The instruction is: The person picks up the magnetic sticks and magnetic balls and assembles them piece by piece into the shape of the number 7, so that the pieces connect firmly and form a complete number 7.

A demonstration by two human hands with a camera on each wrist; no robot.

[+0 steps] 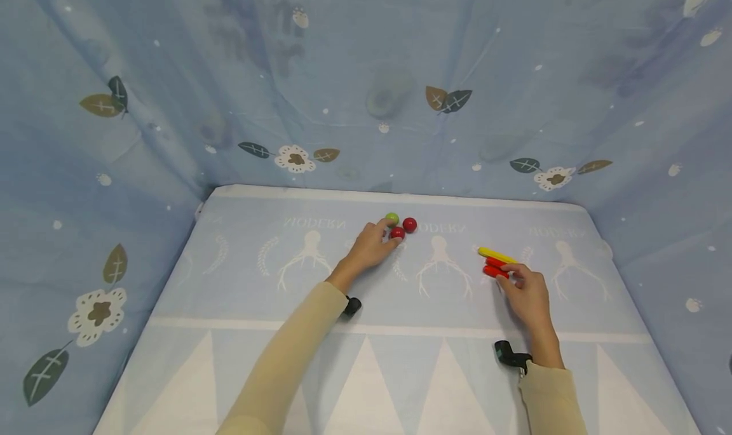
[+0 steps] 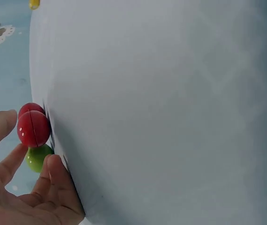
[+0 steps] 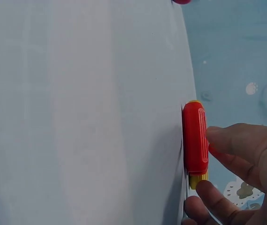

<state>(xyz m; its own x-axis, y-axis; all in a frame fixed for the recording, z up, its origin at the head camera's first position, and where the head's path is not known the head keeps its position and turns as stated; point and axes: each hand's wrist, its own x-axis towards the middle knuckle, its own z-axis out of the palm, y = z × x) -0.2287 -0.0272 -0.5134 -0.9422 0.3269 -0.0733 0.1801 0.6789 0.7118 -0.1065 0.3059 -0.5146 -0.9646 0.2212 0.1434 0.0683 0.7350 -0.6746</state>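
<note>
My left hand point(image 1: 370, 244) is at the near red ball point(image 1: 397, 233), thumb on one side and index finger on the other. A seam runs down this glossy ball point(image 2: 33, 129) in the left wrist view. Behind it are a green ball point(image 1: 391, 218), close by the index fingertip, and a second red ball point(image 1: 409, 225). Farther right, my right hand point(image 1: 526, 294) pinches the near end of a short, thick red rod point(image 1: 495, 272) between thumb and index finger. In the right wrist view this rod point(image 3: 195, 138) shows a ridged side. Another red rod point(image 1: 494, 263) and a longer yellow rod point(image 1: 496, 255) lie just beyond.
A pale blue patterned cloth point(image 1: 354, 289) covers the table, whose far edge lies a little behind the balls. Blue patterned curtains point(image 1: 366, 105) stand at the back and both sides. Black wrist devices point(image 1: 509, 354) are worn on the forearms.
</note>
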